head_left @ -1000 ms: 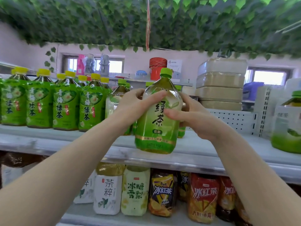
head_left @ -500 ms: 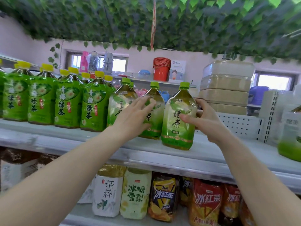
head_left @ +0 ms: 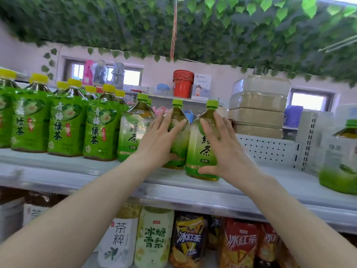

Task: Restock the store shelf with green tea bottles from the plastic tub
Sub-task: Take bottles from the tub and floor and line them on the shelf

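While it stands upright on the upper shelf (head_left: 77, 171), near the front edge, the green tea bottle (head_left: 201, 149) with the green cap has the right hand (head_left: 226, 149) laid flat against its right side. That hand's fingers are straight and a little spread, pointing up toward the bottle's shoulder, and the thumb reaches in low by the base; nothing is pinched or wrapped. Just to the left and slightly further back is a second green-capped bottle (head_left: 178, 115), touching or nearly touching the first. The left hand (head_left: 162, 140) covers its front with straight, loosely spread fingers. A third bottle of the same kind (head_left: 133, 132) stands beside that, partly behind the left hand's fingers.

Further left on the same shelf runs a row of yellow-capped bottles (head_left: 65, 122) with bright green labels. Well off to the right, at the frame's edge, another green tea bottle (head_left: 340, 157) stands alone and blurred. Behind the shelf are stacked beige lidded boxes (head_left: 258, 105) and a red bucket (head_left: 182, 84). Below, the lower shelf holds assorted drinks (head_left: 154, 238), and leafy vines (head_left: 212, 26) hang overhead.
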Demonstrator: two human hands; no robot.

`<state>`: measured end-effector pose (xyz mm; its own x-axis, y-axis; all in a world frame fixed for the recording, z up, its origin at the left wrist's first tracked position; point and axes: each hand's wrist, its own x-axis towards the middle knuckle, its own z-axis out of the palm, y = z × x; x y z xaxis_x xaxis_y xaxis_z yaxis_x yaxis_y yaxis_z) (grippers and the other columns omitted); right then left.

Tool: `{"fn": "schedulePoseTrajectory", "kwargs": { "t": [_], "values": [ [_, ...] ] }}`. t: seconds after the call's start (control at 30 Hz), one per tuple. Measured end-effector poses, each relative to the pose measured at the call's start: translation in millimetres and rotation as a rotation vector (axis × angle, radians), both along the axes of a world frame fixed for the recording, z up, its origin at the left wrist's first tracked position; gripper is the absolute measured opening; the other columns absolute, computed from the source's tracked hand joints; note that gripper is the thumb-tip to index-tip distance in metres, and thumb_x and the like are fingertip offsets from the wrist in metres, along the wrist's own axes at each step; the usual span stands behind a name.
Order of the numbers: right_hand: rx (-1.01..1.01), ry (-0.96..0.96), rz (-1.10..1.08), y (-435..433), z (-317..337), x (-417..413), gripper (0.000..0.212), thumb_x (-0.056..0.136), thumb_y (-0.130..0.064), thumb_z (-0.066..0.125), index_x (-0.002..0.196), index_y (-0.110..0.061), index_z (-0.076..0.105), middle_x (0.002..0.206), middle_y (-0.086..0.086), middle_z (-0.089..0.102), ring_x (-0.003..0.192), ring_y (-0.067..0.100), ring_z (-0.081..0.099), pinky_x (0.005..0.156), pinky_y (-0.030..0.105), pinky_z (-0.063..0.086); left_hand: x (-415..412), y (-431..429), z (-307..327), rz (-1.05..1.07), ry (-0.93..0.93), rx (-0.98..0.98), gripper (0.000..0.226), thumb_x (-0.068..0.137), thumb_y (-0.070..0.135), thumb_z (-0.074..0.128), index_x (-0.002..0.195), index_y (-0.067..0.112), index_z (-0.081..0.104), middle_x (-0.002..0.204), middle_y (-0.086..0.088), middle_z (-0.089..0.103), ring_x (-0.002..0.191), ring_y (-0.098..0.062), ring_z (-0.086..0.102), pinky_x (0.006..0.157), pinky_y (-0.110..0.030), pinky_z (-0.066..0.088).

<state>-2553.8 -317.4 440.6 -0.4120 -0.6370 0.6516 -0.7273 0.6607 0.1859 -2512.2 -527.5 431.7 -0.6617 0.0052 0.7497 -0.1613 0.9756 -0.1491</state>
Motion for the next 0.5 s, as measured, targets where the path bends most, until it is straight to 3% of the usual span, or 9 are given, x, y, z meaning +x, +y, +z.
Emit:
{"fn": "schedulePoseTrajectory", "kwargs": {
  "t": [0.13, 0.27, 0.5],
  "values": [
    [0.028, -0.041, -0.059, -3, 3, -8, 0.130, 0.069, -0.054, 0.080, 0.155, -0.030, -0.014, 0.159, 0.002, -0.031, 0.149, 0.026, -0.022, 0.121, 0.045, 0.018, -1, 1, 0, -0.026, -0.008, 0.050, 0.112, 0.071, 0.050, 0.080, 0.153, 0.038, 0.004, 0.163, -0.012, -0.010, 0.150, -0.033, -0.005, 0.120, -0.052, 0.012],
    [0.034, -0.023, -0.084, -11, 2, -18, 0.131, 0.069, -0.050, 0.082, 0.155, -0.026, -0.013, 0.160, 0.008, -0.027, 0.149, 0.033, -0.019, 0.121, 0.045, 0.011, 0, 4, -1, -0.024, 0.023, 0.053, 0.112, 0.069, 0.050, 0.081, 0.154, 0.037, 0.008, 0.163, -0.011, -0.002, 0.150, -0.034, 0.003, 0.119, -0.052, 0.016],
    [0.034, 0.019, -0.081, -17, 1, -41, 0.131, 0.068, -0.055, 0.080, 0.155, -0.025, -0.013, 0.160, 0.010, -0.025, 0.149, 0.034, -0.017, 0.121, 0.049, 0.019, 2, 11, 0, 0.026, 0.048, 0.031, 0.113, 0.066, 0.056, 0.081, 0.154, 0.037, 0.012, 0.161, -0.011, 0.005, 0.148, -0.034, 0.010, 0.117, -0.049, 0.020]
  ]
}}
